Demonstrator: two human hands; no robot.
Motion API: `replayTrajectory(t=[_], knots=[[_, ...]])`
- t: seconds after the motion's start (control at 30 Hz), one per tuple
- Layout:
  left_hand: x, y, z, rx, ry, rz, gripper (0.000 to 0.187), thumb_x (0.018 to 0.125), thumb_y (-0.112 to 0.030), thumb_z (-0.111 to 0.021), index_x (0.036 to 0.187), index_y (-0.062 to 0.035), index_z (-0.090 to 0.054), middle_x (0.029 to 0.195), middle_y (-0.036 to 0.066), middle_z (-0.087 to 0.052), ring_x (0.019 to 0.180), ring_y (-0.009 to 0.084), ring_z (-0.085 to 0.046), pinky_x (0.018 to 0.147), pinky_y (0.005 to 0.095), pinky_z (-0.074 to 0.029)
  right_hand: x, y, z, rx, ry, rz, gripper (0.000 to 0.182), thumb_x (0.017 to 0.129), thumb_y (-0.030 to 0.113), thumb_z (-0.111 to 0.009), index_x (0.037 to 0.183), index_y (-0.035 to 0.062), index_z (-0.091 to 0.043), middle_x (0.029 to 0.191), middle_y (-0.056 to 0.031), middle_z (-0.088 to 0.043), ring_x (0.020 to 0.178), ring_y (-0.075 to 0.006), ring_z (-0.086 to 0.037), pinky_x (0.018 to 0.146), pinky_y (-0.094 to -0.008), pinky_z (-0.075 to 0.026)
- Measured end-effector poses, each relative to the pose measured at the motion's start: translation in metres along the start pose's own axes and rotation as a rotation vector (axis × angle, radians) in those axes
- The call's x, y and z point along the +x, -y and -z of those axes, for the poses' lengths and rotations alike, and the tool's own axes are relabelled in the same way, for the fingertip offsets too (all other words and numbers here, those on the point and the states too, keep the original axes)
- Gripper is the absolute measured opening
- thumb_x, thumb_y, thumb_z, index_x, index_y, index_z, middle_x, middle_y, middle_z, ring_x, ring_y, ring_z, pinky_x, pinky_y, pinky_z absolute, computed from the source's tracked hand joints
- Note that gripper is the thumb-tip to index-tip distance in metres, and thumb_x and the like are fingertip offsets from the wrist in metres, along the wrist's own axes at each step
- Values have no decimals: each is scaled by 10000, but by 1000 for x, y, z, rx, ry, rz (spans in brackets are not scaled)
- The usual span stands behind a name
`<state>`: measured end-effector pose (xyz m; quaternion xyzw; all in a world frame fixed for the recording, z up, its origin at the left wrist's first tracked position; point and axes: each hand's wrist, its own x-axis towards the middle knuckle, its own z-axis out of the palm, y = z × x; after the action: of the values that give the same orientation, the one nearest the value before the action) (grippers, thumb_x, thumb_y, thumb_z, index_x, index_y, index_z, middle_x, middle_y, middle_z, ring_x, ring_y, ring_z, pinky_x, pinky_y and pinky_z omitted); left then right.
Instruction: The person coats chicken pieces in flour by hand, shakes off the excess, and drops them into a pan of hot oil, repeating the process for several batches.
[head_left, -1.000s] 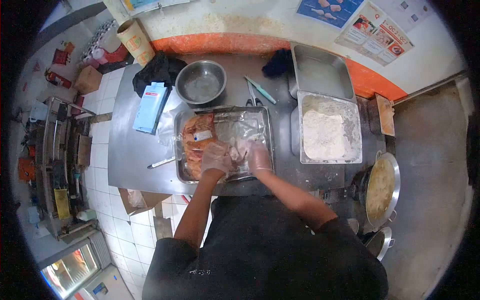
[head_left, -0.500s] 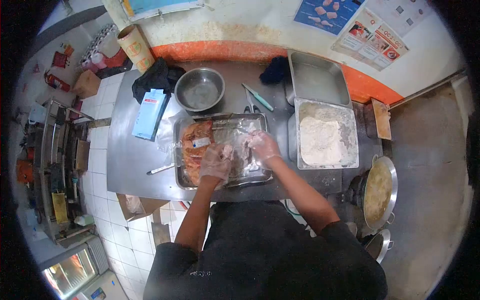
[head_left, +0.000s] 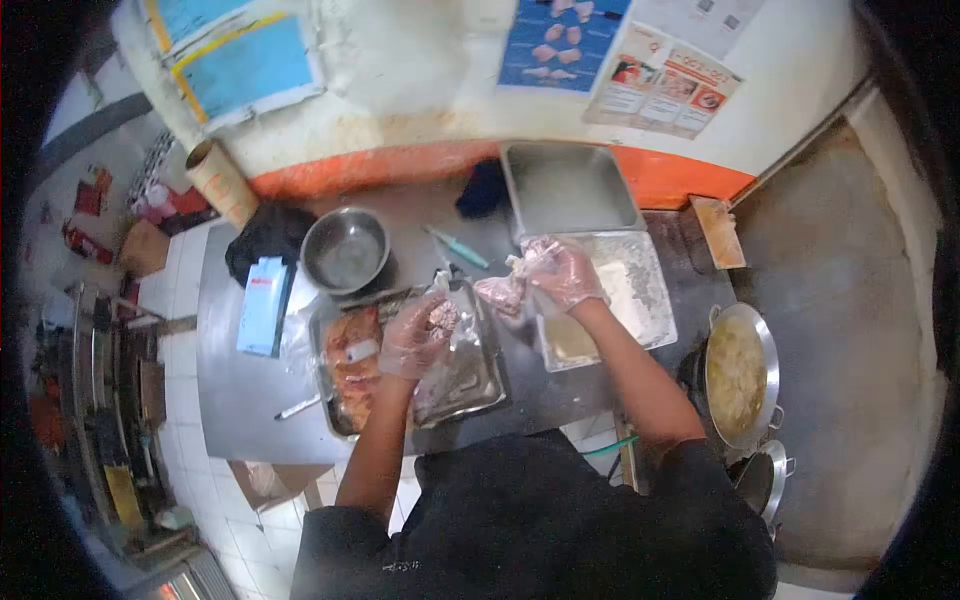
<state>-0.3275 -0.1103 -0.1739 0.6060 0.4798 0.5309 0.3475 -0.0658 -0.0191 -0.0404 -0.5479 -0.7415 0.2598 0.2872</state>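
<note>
My left hand [head_left: 412, 340], in a clear plastic glove, is closed on a floured meat piece [head_left: 441, 316] above the metal tray [head_left: 490, 396]. Reddish marinated meat [head_left: 352, 365] in plastic lies in the tray's left half, beside that hand. My right hand [head_left: 567, 279], gloved too, grips pale, floured meat [head_left: 503, 292] between the tray and the flour container [head_left: 658, 290]. Part of the white flour [head_left: 617, 295] is hidden behind my right hand and forearm.
A steel bowl [head_left: 346, 250] and a blue-white carton [head_left: 264, 306] stand at the back left. Green-handled tongs [head_left: 458, 247] lie behind the tray. An empty steel pan [head_left: 572, 190] is behind the flour. At right is a wok of oil [head_left: 741, 372].
My right hand has lifted from over the tray and moved right to the flour container's edge, holding meat. My left hand is raised with its piece. The camera view has shifted.
</note>
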Motion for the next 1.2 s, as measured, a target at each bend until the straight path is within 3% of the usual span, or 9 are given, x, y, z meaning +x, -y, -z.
replayTrajectory(t=[0.07, 0.17, 0.2, 0.3, 0.43, 0.5, 0.7, 0.9, 1.2], knots=[[35, -45, -8, 339, -4, -253, 366, 747, -62, -707, 1100, -41, -616, 886, 66, -638, 782, 154, -595, 688, 285, -495, 19, -13, 34, -39, -26, -10, 414, 653, 267, -723, 997, 46, -657, 1056, -160, -640, 982, -291, -613, 876, -360, -470], [86, -104, -44, 96, -121, -242, 320, 704, -85, -738, 1006, -43, -640, 868, 88, -638, 772, 167, -607, 670, 292, -493, 44, -32, 80, -122, -107, 50, 403, 655, 303, -719, 954, 40, -656, 1001, -167, -643, 942, -328, -609, 860, -373, -473], [103, -97, -54, 148, -86, -139, 356, 659, -130, -721, 992, -55, -623, 904, 117, -630, 840, 269, -622, 724, 364, -503, 52, -37, 95, -152, -125, 46, 395, 655, 306, -720, 939, 40, -656, 982, -165, -644, 928, -331, -609, 849, -376, -476], [162, -120, -90, 363, -130, -367, 314, 645, -134, -709, 935, -57, -614, 854, 133, -609, 807, 329, -590, 734, 403, -493, 80, -60, 125, -95, -128, 24, 339, 668, 318, -722, 860, 45, -663, 889, -167, -631, 853, -341, -603, 795, -395, -483], [229, -127, -147, 644, -46, -296, 309, 695, -211, -659, 979, -89, -653, 870, 157, -605, 830, 329, -597, 761, 400, -488, 111, -71, 153, -402, -21, 92, 343, 689, 370, -693, 823, 55, -685, 876, -189, -625, 837, -348, -601, 791, -423, -481], [257, -128, -173, 764, 41, -118, 313, 721, -229, -604, 991, -80, -653, 940, 185, -615, 910, 347, -592, 823, 396, -474, 128, -88, 157, -493, 17, 97, 356, 699, 392, -676, 820, 57, -693, 891, -196, -631, 851, -351, -608, 798, -434, -481], [300, -73, -235, 979, 252, 179, 275, 770, -267, -558, 944, -73, -645, 1074, 172, -616, 1034, 325, -576, 870, 393, -475, 168, -164, 122, -559, 163, -119, 337, 738, 378, -653, 843, 60, -697, 906, -194, -650, 887, -359, -620, 773, -429, -493], [305, 54, -258, 1218, 577, 47, 261, 747, -272, -600, 869, -69, -709, 960, 192, -652, 917, 336, -636, 803, 395, -508, 184, -231, 76, -485, 201, -293, 288, 741, 296, -673, 900, 57, -699, 990, -199, -648, 950, -346, -626, 823, -417, -499], [298, 36, -262, 1252, 677, -49, 195, 742, -189, -591, 829, -61, -710, 926, 185, -663, 891, 326, -643, 797, 393, -505, 192, -267, 62, -466, 205, -257, 265, 728, 244, -659, 912, 58, -700, 1008, -192, -647, 956, -345, -624, 834, -407, -501]])
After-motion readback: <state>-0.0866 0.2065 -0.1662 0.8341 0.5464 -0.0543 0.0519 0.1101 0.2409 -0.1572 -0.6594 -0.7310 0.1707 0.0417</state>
